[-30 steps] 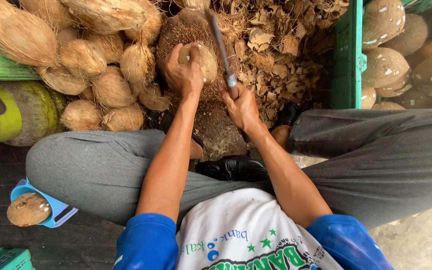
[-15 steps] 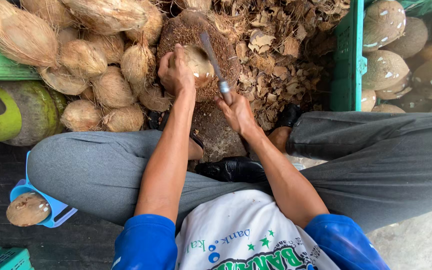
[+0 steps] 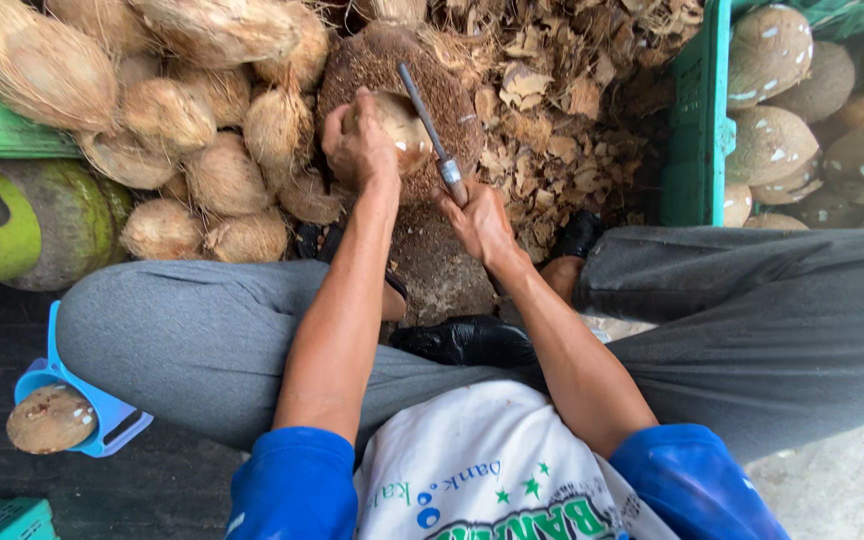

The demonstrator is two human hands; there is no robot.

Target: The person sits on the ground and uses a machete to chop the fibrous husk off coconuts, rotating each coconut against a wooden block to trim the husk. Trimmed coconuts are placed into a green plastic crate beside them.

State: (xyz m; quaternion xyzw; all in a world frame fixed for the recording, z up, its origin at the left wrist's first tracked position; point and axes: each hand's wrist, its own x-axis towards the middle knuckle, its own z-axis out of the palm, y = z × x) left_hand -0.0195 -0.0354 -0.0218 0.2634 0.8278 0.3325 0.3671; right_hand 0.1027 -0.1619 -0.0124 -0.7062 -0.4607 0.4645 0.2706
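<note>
We see the left hand [image 3: 360, 145] clenched over a pale, partly peeled coconut [image 3: 402, 130], pressing it onto a round brown chopping block [image 3: 447, 95] strewn with husk fibre. The right hand [image 3: 479, 222] grips the handle of a knife [image 3: 430, 130], its blade laid slantwise across the coconut's top. Left of the block lies a heap of husked coconuts [image 3: 187, 150]; beyond it, dry husk chips [image 3: 572, 100] pile toward a green crate [image 3: 697, 120] holding peeled coconuts [image 3: 812, 110]. A blue scoop [image 3: 102, 405] with one coconut sits by the left knee.
</note>
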